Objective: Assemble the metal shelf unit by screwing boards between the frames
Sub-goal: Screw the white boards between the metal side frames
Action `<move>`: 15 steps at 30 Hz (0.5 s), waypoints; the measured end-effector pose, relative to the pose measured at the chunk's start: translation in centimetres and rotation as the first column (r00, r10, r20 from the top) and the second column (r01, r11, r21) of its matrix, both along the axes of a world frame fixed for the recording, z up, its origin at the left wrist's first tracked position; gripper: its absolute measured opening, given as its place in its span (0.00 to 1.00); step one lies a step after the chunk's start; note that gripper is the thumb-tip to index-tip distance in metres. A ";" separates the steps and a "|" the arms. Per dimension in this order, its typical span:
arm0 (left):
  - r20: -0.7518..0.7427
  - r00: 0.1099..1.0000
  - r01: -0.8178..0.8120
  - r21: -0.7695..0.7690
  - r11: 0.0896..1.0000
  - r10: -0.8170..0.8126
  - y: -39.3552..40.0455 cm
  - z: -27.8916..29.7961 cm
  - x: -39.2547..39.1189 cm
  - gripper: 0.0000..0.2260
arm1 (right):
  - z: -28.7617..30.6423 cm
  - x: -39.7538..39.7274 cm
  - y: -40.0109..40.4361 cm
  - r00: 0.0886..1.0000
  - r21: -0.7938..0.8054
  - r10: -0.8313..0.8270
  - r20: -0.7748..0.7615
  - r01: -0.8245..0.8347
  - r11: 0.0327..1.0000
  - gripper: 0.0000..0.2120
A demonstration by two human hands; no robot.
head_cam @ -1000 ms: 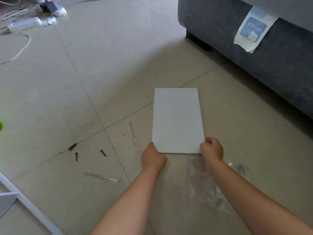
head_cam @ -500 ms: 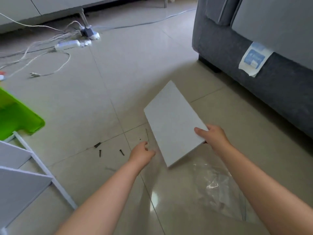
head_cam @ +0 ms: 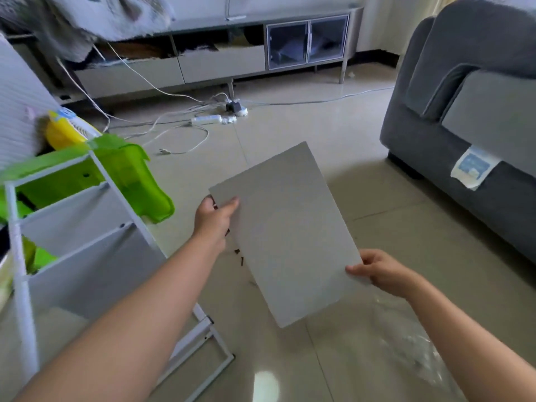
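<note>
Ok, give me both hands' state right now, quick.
Left hand: grips the far left corner of the white board.
Right hand: pinches the board's near right edge.

A pale grey rectangular board point(head_cam: 285, 236) is held tilted above the tiled floor. To its left lies the white metal shelf unit point(head_cam: 87, 250), boards already fitted between its frames.

Beige tile floor point(head_cam: 333, 134). On it: white shelf frame point(head_cam: 95, 256) at left, green bin point(head_cam: 130, 181) behind it, clear plastic bag point(head_cam: 412, 343) lower right, a few dark screws point(head_cam: 239, 258) mid-floor, power strip point(head_cam: 207, 120) with tangled cables further back, grey sofa point(head_cam: 452, 140) at right, TV cabinet point(head_cam: 220, 59) along the far wall
</note>
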State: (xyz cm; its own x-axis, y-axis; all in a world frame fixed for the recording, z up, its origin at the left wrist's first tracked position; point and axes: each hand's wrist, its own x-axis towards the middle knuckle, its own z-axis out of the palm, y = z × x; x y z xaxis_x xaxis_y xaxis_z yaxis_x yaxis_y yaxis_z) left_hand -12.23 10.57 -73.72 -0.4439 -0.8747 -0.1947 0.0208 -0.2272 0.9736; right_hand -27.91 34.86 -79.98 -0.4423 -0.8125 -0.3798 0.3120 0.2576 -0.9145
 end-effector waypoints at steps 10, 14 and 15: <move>-0.011 0.947 0.316 -0.145 0.938 -0.321 1.4 0.8 6.6 0.10 | 10.1 3.4 -5.8 0.933 0.026 0.092 -0.348 -0.088 0.996 0.12; 0.139 0.840 0.541 -0.269 0.797 -0.524 1.0 1.0 8.3 0.11 | 12.6 5.1 -6.6 0.602 0.448 0.482 -0.636 -0.221 0.866 0.07; 0.175 0.831 0.556 -0.293 0.777 -0.528 0.9 1.1 8.7 0.11 | 12.9 5.9 -7.3 0.465 0.567 0.595 -0.655 -0.217 0.794 0.05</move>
